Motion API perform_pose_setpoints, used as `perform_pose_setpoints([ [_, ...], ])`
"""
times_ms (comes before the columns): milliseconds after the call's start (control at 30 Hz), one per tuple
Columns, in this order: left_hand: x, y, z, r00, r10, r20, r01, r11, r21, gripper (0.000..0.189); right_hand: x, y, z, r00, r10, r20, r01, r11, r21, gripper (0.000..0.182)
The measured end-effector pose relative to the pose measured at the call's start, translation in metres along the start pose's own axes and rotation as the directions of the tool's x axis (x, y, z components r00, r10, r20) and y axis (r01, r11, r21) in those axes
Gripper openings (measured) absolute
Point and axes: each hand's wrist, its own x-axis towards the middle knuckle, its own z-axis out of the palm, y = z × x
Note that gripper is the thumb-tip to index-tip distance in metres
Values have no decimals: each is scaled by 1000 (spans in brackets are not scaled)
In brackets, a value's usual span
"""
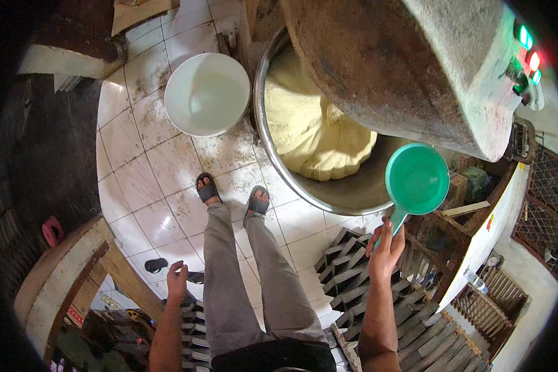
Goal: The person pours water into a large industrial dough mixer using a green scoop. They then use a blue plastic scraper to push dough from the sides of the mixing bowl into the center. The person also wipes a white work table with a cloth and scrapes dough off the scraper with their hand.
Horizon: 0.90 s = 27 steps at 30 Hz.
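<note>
My right hand (385,251) grips the handle of a green plastic dipper (417,179), held over the near right rim of a large steel mixer bowl (288,174). Some liquid seems to lie in the dipper. A big mass of pale yellow dough (316,135) rests in the bowl, partly hidden beneath the worn mixer head (381,65). Left of the bowl, a white round tub (207,95) holds what looks like water. My left hand (177,279) hangs low at my left side, fingers curled, with no object visible in it.
Stacked dark metal pans (346,265) stand close by on the right. A wooden-framed table (65,274) is at lower left, with loose sandals (156,265) on the tiled floor (144,153). Lit buttons (534,61) show on the machine at upper right.
</note>
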Motion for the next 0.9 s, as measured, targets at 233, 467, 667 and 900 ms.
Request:
perform_pose_setpoints([
  [233,-2,-12,6,999,-31,17,31,1000,-2,49,-3,5,12,999,-47,1,47,994,-104,22],
  [467,1,-19,11,998,-55,-37,53,998,-43,45,-5,2,21,996,-86,-27,81,986,-142,25],
  [667,2,-12,8,999,-29,-31,29,999,-17,43,-2,4,23,990,-138,-41,129,978,-163,24],
  [900,11,-20,0,999,-16,34,15,999,39,50,1,2,25,980,-188,-63,177,973,-148,20],
])
